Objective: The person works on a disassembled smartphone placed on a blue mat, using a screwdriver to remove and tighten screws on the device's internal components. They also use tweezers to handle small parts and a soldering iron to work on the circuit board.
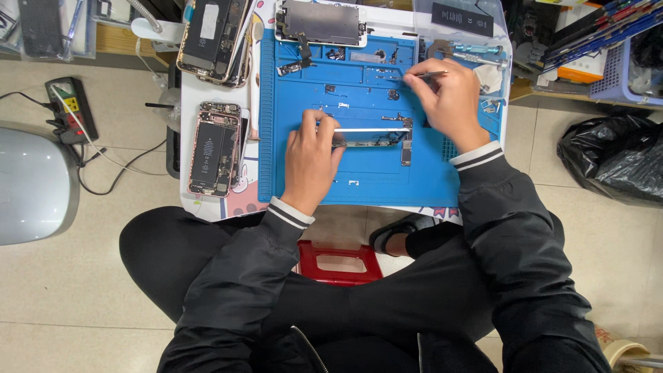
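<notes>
My left hand grips the left end of an opened phone frame lying on its edge in the middle of the blue repair mat. My right hand is at the mat's upper right and pinches thin metal tweezers, their tips pointing left over small loose parts. A phone logic board lies by the frame's right end.
An opened pink phone lies left of the mat, and more opened phones are stacked at the upper left. A screen assembly lies at the top, screwdrivers at the upper right. A power strip and black bag sit on the floor.
</notes>
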